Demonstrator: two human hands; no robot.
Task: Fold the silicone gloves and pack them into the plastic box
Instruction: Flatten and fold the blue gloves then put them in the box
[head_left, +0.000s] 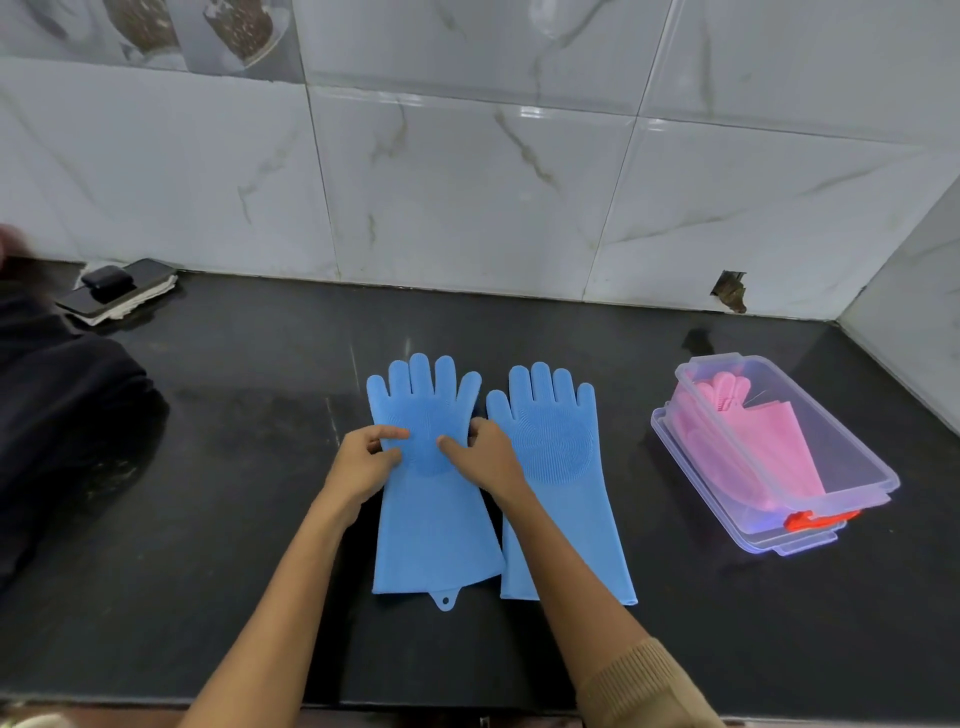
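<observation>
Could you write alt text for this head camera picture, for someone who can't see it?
Two bare hands, the left hand and right hand, press on the left blue glove, which lies flat beside the right blue glove on a black counter. To the right stands a clear plastic box holding pink gloves.

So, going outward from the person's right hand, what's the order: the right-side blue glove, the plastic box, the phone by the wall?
From the right hand:
1. Right-side blue glove, directly beside the hand, to its right.
2. Plastic box, farther right on the counter, pink gloves inside.
3. Phone, far left against the wall.
</observation>
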